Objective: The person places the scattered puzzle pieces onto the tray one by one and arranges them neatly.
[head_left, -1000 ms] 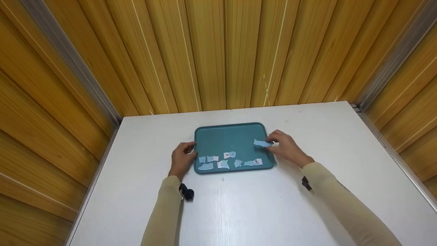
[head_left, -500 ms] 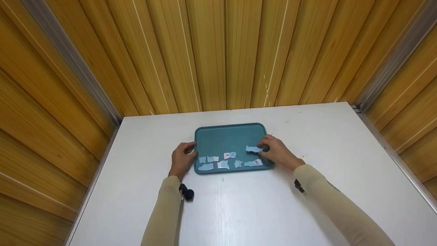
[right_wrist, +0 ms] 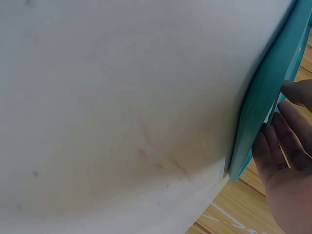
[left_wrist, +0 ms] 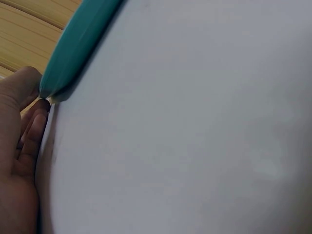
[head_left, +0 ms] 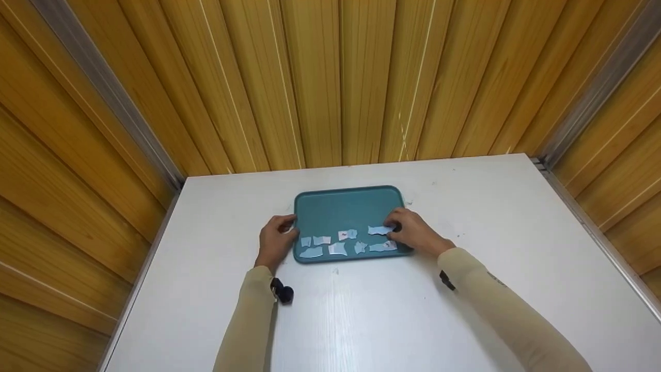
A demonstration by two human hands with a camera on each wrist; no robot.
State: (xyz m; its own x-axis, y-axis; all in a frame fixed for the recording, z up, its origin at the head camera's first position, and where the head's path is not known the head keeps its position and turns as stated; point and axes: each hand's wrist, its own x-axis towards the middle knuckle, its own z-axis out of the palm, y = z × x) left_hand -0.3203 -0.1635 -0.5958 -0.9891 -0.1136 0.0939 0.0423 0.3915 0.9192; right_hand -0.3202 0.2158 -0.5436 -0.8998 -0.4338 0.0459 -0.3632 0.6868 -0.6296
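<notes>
In the head view a teal tray [head_left: 341,206] lies on the white table, with several torn pieces of light-blue paper [head_left: 311,252] along its near half. The right hand [head_left: 413,231] reaches over the tray's right side and pinches the right end of a torn strip of paper [head_left: 378,230], held low over the tray above another strip [head_left: 382,247]. Its thumb and fingers close on the thin edge of the strip in the right wrist view. At the tray's left rim, the left hand [head_left: 274,242] grips the edge; thumb and fingertips [left_wrist: 43,105] meet it in the left wrist view.
The white table [head_left: 351,315] extends around the tray. Yellow wood-look panels [head_left: 341,82] stand behind the table and along both sides. A black wrist device [head_left: 282,291] sits at the left cuff, another black device [head_left: 447,280] at the right.
The right hand has carried the pinched paper strip left and toward the near side, lowering it close to the pieces on the tray. The left hand has stayed at the rim.
</notes>
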